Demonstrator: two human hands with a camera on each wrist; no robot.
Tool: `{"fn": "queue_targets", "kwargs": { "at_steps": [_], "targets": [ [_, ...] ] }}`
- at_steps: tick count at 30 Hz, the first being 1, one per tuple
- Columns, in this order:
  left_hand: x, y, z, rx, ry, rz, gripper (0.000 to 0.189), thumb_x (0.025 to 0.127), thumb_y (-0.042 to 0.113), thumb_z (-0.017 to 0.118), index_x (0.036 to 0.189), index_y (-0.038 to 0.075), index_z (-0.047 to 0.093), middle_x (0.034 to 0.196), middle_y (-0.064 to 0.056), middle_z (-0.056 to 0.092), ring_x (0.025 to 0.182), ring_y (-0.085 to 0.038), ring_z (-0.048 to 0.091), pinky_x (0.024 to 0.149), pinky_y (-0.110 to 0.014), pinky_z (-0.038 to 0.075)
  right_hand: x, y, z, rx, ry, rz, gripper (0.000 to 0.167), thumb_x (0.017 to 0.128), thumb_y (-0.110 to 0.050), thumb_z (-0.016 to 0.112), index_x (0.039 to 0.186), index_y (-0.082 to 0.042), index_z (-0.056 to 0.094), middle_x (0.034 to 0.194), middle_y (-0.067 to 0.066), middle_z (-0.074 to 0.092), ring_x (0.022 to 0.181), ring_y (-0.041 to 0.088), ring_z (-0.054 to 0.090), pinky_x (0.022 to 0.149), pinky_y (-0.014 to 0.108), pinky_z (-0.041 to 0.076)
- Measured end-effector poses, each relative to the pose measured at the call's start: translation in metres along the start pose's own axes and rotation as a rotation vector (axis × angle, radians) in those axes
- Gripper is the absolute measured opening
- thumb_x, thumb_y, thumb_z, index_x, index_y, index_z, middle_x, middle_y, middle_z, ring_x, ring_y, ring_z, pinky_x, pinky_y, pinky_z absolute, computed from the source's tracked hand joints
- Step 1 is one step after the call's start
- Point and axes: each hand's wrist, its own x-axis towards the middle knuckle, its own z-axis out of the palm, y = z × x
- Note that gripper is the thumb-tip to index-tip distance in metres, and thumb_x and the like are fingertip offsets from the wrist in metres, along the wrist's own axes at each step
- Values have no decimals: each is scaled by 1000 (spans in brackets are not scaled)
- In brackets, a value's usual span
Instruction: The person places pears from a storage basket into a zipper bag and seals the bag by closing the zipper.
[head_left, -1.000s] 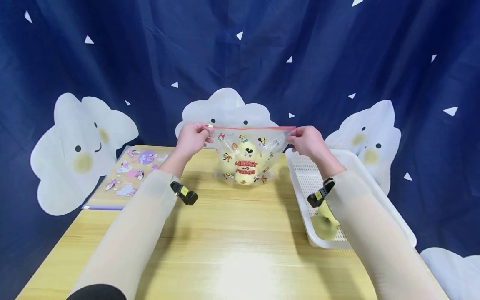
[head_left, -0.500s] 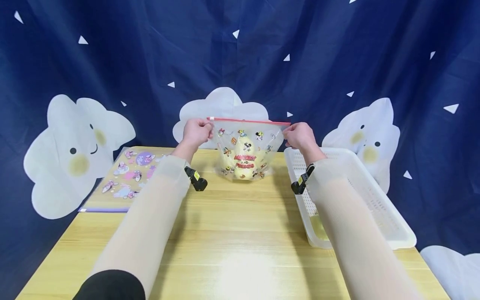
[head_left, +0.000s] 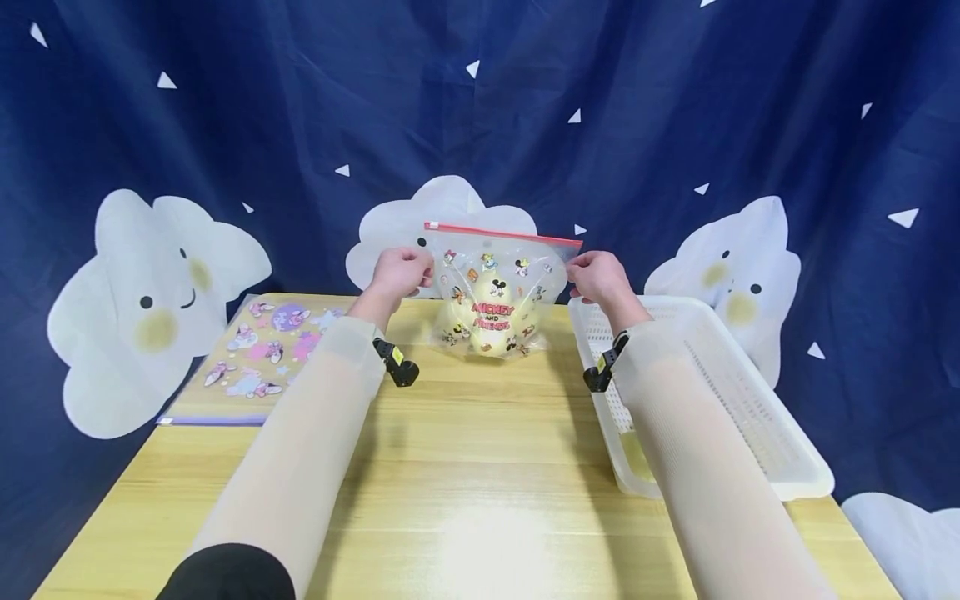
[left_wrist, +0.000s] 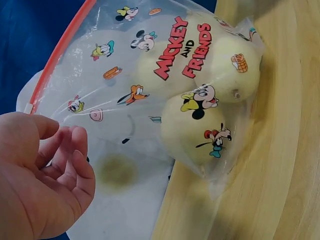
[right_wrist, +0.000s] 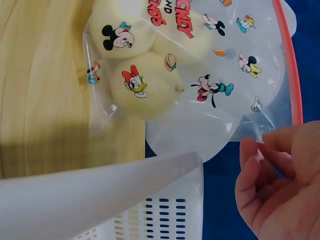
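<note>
A clear zip bag (head_left: 491,283) with cartoon prints and a red zip strip stands upright on the table, its strip tilted higher at the left. Several pale yellow round fruits with short stems, like pears (right_wrist: 145,90), fill its lower part. My left hand (head_left: 405,271) pinches the bag's left side edge between thumb and fingertip, just below the white slider (left_wrist: 29,108). At the opposite edge, below the strip, my right hand (head_left: 600,277) pinches the plastic, and creases run from its fingertips.
On the right is a white perforated basket (head_left: 765,417); a yellow fruit (head_left: 636,457) shows in it, partly behind my right sleeve. A flat printed bag (head_left: 247,358) with a purple zip lies at the left. A dark blue curtain (head_left: 465,125) hangs behind the wooden table (head_left: 450,450).
My left hand has slid from the slider end down onto the bag's side edge. The strip's left end now stands higher. My right hand keeps its pinch with little movement.
</note>
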Motion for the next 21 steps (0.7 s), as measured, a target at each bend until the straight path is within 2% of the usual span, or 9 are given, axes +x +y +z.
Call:
{"fn": "queue_targets", "kwargs": {
  "at_steps": [3, 7, 11, 17, 21],
  "targets": [
    [-2, 0, 1, 2, -22, -1, 34, 112, 22, 56, 134, 0, 72, 105, -8, 73, 77, -6, 66, 64, -19, 48, 1, 3, -1, 0, -35, 1, 39, 113, -22, 55, 147, -4, 65, 145, 20, 68, 111, 33, 77, 97, 46, 64],
    [-4, 0, 2, 8, -47, -1, 38, 114, 22, 57, 141, 0, 68, 113, -12, 72, 76, -5, 65, 65, -18, 49, 3, 7, 0, 3, -66, 4, 40, 114, -22, 55, 149, -4, 63, 145, 19, 66, 101, 28, 75, 96, 45, 63],
    [-4, -1, 2, 26, -55, 1, 38, 114, 22, 56, 141, -2, 68, 112, -10, 72, 77, -5, 65, 65, -18, 50, 2, 10, 0, -5, -78, -1, 39, 114, -22, 55, 148, -4, 63, 143, 20, 67, 93, 22, 73, 99, 48, 63],
    [-6, -4, -1, 28, -63, 5, 38, 114, 24, 57, 139, -4, 67, 115, -13, 73, 78, -6, 66, 66, -18, 50, -5, 13, -2, -17, -89, -33, 40, 113, -20, 55, 146, -1, 64, 142, 23, 68, 101, 27, 77, 101, 52, 63],
    [-10, -10, -8, 40, -78, 45, 33, 113, 25, 58, 130, 0, 71, 104, -5, 72, 82, -9, 68, 68, -20, 51, -15, 13, -4, -21, -109, -67, 38, 113, -22, 55, 145, -2, 64, 140, 22, 69, 107, 31, 76, 94, 46, 63]
  ]
}}
